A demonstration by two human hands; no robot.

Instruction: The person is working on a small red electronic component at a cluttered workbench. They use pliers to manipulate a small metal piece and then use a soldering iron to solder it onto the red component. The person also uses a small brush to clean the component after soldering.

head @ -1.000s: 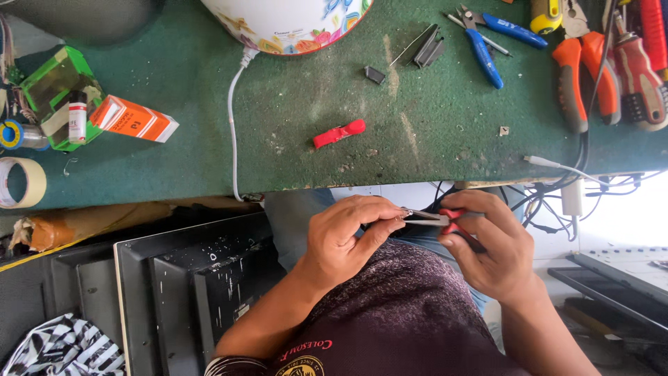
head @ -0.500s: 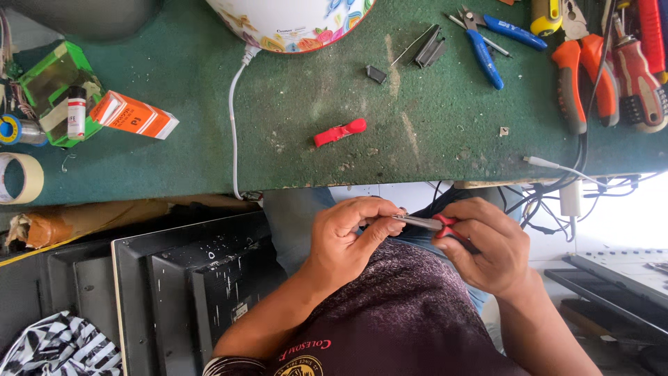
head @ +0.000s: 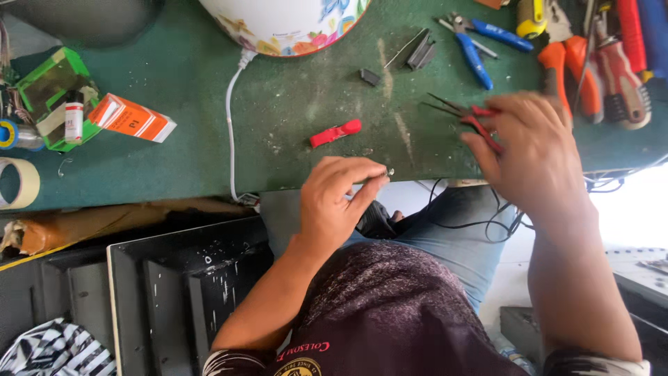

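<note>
My right hand (head: 536, 150) is over the green bench top (head: 209, 132), gripping red-handled needle-nose pliers (head: 467, 116) whose open jaws point left. My left hand (head: 341, 198) sits at the bench's front edge, thumb and fingers pinched on a small metal part (head: 386, 172). A red clip-like piece (head: 335, 132) lies on the bench just above my left hand. Black cables (head: 473, 223) hang over my lap below the right hand.
A white floral appliance (head: 285, 24) with a white cord (head: 229, 125) stands at the back. Blue pliers (head: 476, 45), orange and red tools (head: 591, 66) lie right. An orange box (head: 132, 118), green holder (head: 52, 94), tape roll (head: 21, 182) sit left. A black metal case (head: 174, 292) stands below.
My right hand has lifted from my lap onto the bench with the red pliers. My left hand has risen to the bench edge, keeping the small part pinched.
</note>
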